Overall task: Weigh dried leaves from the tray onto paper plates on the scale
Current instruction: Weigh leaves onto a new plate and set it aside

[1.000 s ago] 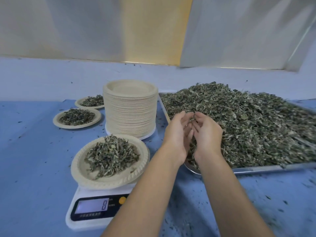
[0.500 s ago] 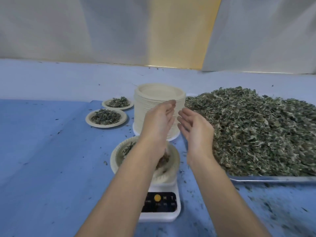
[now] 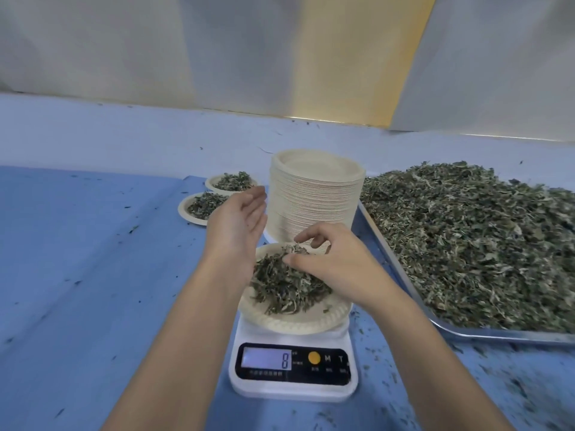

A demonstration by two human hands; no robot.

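A paper plate (image 3: 289,325) heaped with dried leaves (image 3: 280,287) sits on a white digital scale (image 3: 292,390) whose display reads 8. My right hand (image 3: 336,262) is over the plate, its thumb and curled fingers pinching leaves at the top of the heap. My left hand (image 3: 236,225) hovers just left of the plate with fingers straight, palm turned right, holding nothing. To the right lies the metal tray (image 3: 466,332), piled with dried leaves (image 3: 466,237).
A tall stack of empty paper plates (image 3: 317,194) stands right behind the scale. Two filled plates (image 3: 233,181) (image 3: 199,206) rest at the back left. Leaf crumbs litter the blue table cover (image 3: 93,275) around the scale and tray.
Both hands came from the tray to the plate on the scale. The left hand has lifted off the plate and opened; the right hand has dropped onto the leaf heap.
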